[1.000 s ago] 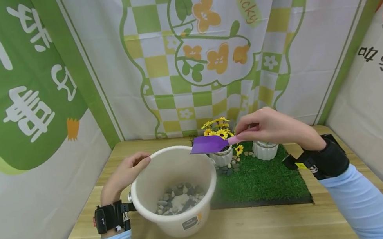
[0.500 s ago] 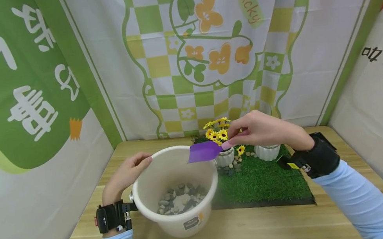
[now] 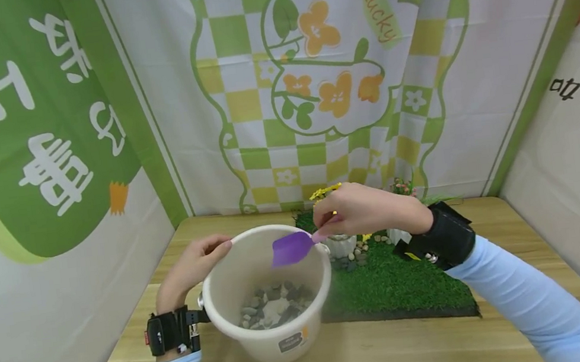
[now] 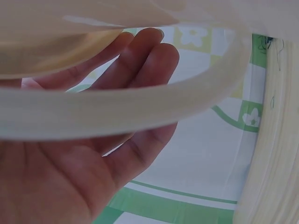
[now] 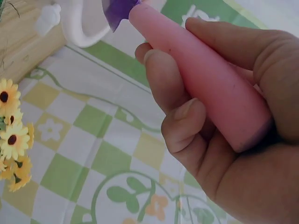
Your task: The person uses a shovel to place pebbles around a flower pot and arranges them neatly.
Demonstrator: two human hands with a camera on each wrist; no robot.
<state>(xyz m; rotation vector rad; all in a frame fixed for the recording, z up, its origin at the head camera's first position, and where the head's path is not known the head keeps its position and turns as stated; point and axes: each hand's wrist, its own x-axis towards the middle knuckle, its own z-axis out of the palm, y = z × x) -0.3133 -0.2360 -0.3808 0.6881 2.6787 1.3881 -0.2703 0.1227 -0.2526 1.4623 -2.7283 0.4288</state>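
Note:
A cream plastic bucket (image 3: 218,323) stands on the table, with grey and pale stones (image 3: 251,314) at its bottom. My left hand (image 3: 196,266) holds its far-left rim, thumb on the edge. In the left wrist view the bucket's curved handle (image 4: 140,109) crosses in front of that palm. With my right hand (image 3: 363,208) I grip the pink handle (image 5: 205,74) of a small purple shovel (image 3: 292,248). Its blade overlaps the right inner side of the bucket and tilts down to the left. My right hand partly hides yellow flowers (image 5: 11,135) behind it.
Right of the bucket lies an artificial grass mat (image 3: 404,287) with pebbles (image 3: 350,259) on it. White pots (image 3: 341,247) with flowers stand at its back. The wooden table (image 3: 395,348) meets printed cloth walls (image 3: 249,108) behind.
My right hand has moved left and lower, bringing the shovel blade from beside the rim to over the bucket. The left hand stays on the rim.

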